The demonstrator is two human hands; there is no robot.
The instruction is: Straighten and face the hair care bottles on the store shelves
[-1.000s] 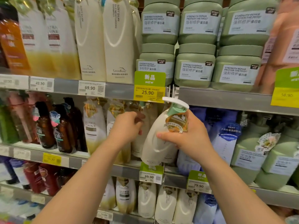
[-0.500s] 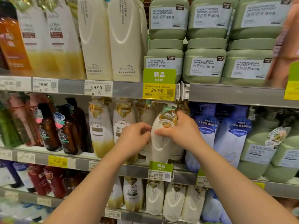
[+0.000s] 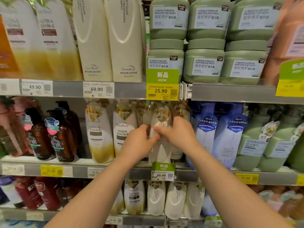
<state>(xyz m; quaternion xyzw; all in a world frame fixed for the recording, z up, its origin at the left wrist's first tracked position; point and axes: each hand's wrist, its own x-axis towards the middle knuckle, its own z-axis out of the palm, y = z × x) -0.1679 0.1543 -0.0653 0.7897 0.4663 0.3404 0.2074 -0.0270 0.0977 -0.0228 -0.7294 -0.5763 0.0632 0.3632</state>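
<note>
Left of the hands stood the HIGH SHINE bottle [image 3: 123, 129]; the left hand [image 3: 137, 142] curled its fingers against the cream pump bottle [image 3: 160, 137] on the middle shelf [image 3: 98, 171]; the right hand [image 3: 176, 134] gripped that bottle's other side; further right stood blue bottles [image 3: 205, 134].

- Green jars [image 3: 204, 66]: "STRENGTH REPAIR PROTEIN THE FROST"
- Cream bottle [image 3: 125, 38]: "GreenKosy"
- Yellow tag [image 3: 162, 92]: "25.90"
- White bottle [image 3: 123, 129]: "HIGH SHINE"
- Lower tag [image 3: 162, 175]: "69.90"
</note>
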